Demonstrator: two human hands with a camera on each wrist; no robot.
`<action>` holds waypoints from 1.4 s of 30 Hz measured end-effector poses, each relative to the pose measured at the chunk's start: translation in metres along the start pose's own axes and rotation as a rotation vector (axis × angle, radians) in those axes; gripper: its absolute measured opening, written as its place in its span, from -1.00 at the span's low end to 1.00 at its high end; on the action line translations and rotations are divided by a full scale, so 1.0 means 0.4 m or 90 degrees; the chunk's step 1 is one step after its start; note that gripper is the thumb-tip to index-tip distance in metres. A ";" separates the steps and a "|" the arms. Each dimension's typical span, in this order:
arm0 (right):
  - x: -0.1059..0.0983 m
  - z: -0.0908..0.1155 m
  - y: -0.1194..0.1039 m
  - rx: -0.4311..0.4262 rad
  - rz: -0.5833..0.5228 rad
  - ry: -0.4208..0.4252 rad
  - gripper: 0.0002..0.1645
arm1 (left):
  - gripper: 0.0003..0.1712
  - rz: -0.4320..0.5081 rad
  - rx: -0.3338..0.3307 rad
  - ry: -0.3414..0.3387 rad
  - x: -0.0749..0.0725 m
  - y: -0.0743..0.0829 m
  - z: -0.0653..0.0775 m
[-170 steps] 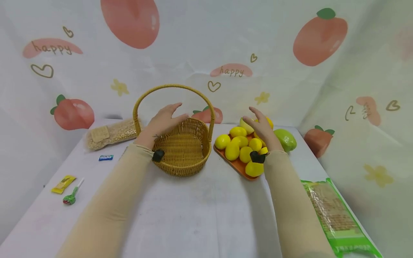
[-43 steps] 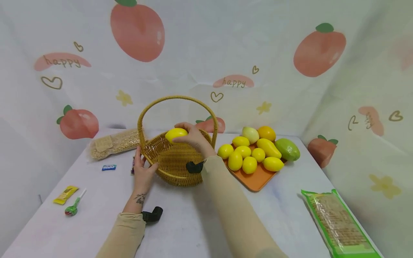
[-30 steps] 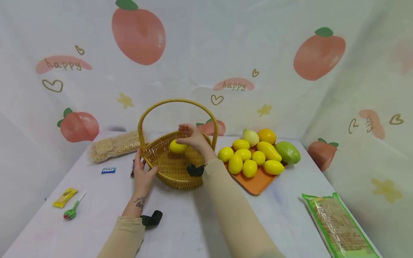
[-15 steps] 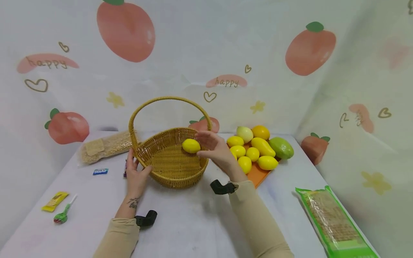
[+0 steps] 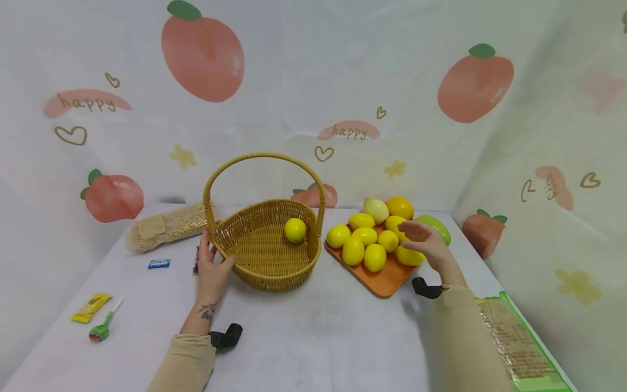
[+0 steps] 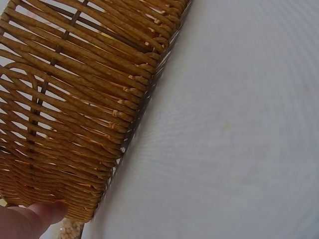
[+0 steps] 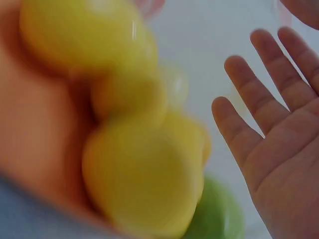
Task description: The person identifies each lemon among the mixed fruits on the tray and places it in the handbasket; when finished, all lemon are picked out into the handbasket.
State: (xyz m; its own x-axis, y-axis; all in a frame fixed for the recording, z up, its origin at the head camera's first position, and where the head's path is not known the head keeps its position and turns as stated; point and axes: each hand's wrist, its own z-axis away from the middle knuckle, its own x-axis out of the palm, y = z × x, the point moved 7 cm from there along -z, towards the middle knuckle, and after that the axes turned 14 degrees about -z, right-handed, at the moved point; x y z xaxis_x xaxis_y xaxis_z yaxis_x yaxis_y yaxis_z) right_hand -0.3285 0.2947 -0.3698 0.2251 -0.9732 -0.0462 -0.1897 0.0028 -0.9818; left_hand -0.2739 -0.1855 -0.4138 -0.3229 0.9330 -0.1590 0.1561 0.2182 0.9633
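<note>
My left hand (image 5: pixel 213 272) rests against the outer left side of a wicker basket (image 5: pixel 274 283), thumb and fingers spread apart; in the left wrist view a fingertip (image 6: pixel 57 211) touches the weave. One lemon (image 5: pixel 295 230) lies inside the basket at the right. My right hand (image 5: pixel 431 247) holds nothing, with extended fingers, over the right side of an orange tray (image 5: pixel 384 283). Beneath and beside it are a yellow lemon (image 5: pixel 409 256) and a yellow mango (image 5: pixel 395 226), both partly hidden. In the right wrist view the palm and fingers (image 7: pixel 254 94) stand apart from the blurred yellow fruit (image 7: pixel 144 174).
Several more yellow fruits (image 5: pixel 354 250) fill the tray, with a pale round fruit (image 5: pixel 376 210), an orange (image 5: pixel 400 207) and a green fruit (image 5: pixel 436 227) behind. A grain bag (image 5: pixel 168 226), sweets (image 5: pixel 91 307) and a lollipop (image 5: pixel 100 331) lie left; a green-edged packet (image 5: pixel 524 343) lies right.
My right hand carried the lemon to the basket and released it inside, then moved right to the tray. The lemon rolled rightward. My left hand came down to the basket's left side and stays there.
</note>
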 end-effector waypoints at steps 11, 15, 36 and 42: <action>-0.086 0.015 0.078 0.109 0.071 0.030 -0.38 | 0.06 -0.004 -0.004 -0.002 0.001 -0.015 0.005; -0.087 0.016 0.093 0.130 0.112 0.022 -0.37 | 0.05 0.001 0.004 0.001 0.001 -0.011 0.002; -0.043 0.038 0.138 0.187 0.215 -0.017 -0.27 | 0.05 0.011 0.003 0.001 0.000 -0.011 -0.004; -0.042 0.056 0.106 0.151 0.159 0.008 -0.29 | 0.04 -0.003 0.020 0.001 -0.001 -0.005 0.001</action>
State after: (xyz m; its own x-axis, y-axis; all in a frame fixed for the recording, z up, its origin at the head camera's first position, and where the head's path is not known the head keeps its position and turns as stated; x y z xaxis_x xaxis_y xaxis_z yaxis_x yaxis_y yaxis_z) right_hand -0.3188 0.3163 -0.4148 0.1878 -0.9386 -0.2895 -0.0098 0.2929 -0.9561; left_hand -0.2739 -0.1861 -0.4157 -0.3251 0.9316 -0.1626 0.1836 0.2308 0.9555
